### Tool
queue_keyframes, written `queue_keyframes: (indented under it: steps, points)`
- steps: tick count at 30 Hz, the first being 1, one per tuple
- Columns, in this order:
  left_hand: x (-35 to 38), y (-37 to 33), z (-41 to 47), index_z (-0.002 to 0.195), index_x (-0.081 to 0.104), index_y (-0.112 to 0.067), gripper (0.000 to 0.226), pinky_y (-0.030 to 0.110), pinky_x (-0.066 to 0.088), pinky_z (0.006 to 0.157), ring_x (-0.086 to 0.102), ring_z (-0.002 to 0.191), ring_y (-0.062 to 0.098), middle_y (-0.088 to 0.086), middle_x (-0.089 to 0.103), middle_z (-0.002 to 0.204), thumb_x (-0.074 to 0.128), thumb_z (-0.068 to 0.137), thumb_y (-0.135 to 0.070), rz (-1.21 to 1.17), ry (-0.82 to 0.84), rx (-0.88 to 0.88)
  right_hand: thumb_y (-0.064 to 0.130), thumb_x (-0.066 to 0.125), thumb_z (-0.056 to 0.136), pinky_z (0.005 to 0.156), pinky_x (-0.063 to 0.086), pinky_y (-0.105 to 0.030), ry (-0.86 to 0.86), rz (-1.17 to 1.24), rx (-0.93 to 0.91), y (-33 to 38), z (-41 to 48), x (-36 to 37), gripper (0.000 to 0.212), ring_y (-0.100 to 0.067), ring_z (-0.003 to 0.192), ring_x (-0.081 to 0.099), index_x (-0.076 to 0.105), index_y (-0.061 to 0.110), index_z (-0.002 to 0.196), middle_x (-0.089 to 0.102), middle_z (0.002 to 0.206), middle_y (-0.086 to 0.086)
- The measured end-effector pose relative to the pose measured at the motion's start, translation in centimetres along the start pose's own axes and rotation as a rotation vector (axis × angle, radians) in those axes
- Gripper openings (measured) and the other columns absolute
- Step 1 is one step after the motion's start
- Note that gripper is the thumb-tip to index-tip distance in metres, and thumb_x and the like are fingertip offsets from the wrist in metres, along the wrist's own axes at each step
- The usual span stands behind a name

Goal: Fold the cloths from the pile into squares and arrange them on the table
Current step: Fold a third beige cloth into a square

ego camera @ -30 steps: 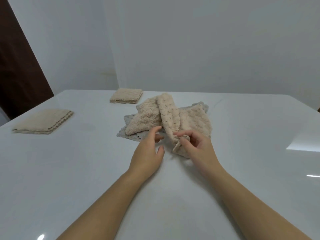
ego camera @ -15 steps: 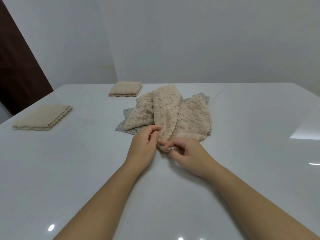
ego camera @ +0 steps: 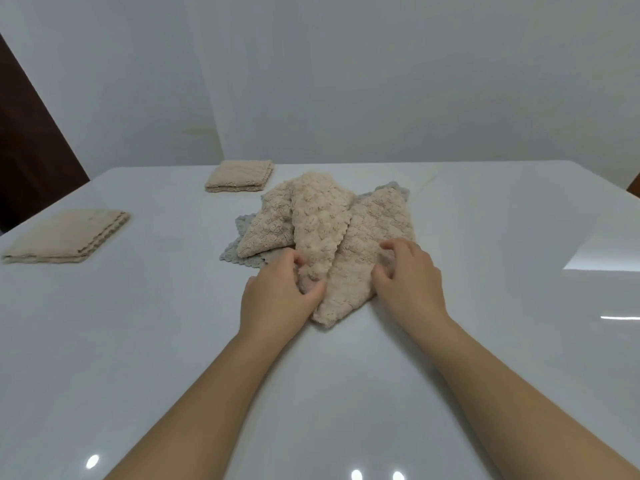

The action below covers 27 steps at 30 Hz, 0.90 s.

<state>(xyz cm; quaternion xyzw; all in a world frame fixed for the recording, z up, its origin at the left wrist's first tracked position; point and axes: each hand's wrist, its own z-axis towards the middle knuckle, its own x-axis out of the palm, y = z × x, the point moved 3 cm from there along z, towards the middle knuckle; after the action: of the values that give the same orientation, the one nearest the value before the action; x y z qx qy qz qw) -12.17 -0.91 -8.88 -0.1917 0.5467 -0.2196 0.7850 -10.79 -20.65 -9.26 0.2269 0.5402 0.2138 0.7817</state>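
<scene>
A crumpled beige cloth (ego camera: 322, 223) lies in a pile at the middle of the white table (ego camera: 138, 341), on top of a grey cloth (ego camera: 242, 251) whose scalloped edge shows at the left. My left hand (ego camera: 277, 299) grips the near end of the beige cloth's raised middle fold. My right hand (ego camera: 408, 275) pinches the cloth's right flap with curled fingers. Two folded beige squares lie apart: one (ego camera: 65, 237) at the left edge, one (ego camera: 239, 176) at the back.
A white wall rises behind the table. A dark brown door (ego camera: 31, 147) stands at the far left. The table's near half holds only my forearms.
My hands have moved apart: the right one slid from the near tip to the right flap, the left one stays on the middle fold. The cloth lies flatter and closer to me.
</scene>
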Motion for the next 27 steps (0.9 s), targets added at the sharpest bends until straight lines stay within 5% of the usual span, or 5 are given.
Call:
queue_keyframes:
  steps: [9, 15, 20, 24, 27]
  points:
    - [-0.1, 1.0, 0.9, 0.097, 0.054, -0.017, 0.018, 0.030, 0.048, 0.067, 0.060, 0.081, 0.017, 0.004, 0.063, 0.088, 0.044, 0.095, -0.003, -0.885, 0.010, -0.386, 0.015, 0.057, 0.087, 0.089, 0.045, -0.030, -0.100, 0.469, 0.202, -0.9, 0.6, -0.9, 0.046, -0.016, 0.090, 0.061, 0.044, 0.023, 0.130, 0.045, 0.131, 0.001]
    - [-0.5, 1.0, 1.0, 0.102, 0.057, -0.023, 0.008, 0.041, 0.054, 0.083, 0.067, 0.094, 0.021, 0.005, 0.069, 0.100, 0.054, 0.097, -0.027, -0.919, -0.003, -0.424, 0.002, 0.057, 0.086, 0.068, 0.048, -0.013, -0.168, 0.757, 0.202, -0.6, 0.5, -1.2, 0.043, 0.003, 0.066, 0.055, 0.051, 0.023, 0.124, 0.055, 0.122, 0.007]
    - [-1.0, 0.6, 0.7, 0.087, 0.071, -0.021, 0.012, 0.044, 0.054, 0.083, 0.069, 0.091, 0.025, 0.009, 0.073, 0.093, 0.061, 0.092, -0.025, -0.876, 0.029, -0.395, -0.006, 0.044, 0.091, 0.063, 0.053, -0.023, -0.108, 1.031, 0.245, 0.1, 0.6, -1.2, 0.031, -0.014, 0.070, 0.059, 0.055, 0.018, 0.106, 0.062, 0.104, -0.004]
    - [-1.4, 0.6, 0.9, 0.098, 0.069, -0.011, 0.021, 0.035, 0.058, 0.070, 0.072, 0.085, 0.021, 0.009, 0.073, 0.093, 0.048, 0.094, -0.014, -1.173, 0.084, -0.579, 0.009, 0.048, 0.091, 0.088, 0.053, -0.036, -0.017, 0.774, 0.257, -0.4, 0.8, -0.2, 0.019, -0.013, 0.088, 0.062, 0.059, 0.021, 0.101, 0.062, 0.098, 0.007]
    - [-1.6, 0.4, 0.5, 0.081, 0.066, -0.011, 0.019, 0.028, 0.054, 0.061, 0.068, 0.067, 0.016, 0.006, 0.068, 0.075, 0.051, 0.093, -0.014, -1.237, 0.208, -0.618, 0.014, 0.053, 0.094, 0.090, 0.047, -0.025, 0.011, 0.738, 0.189, 0.1, 0.9, -0.3, 0.017, -0.005, 0.096, 0.058, 0.057, 0.023, 0.107, 0.061, 0.103, 0.014]
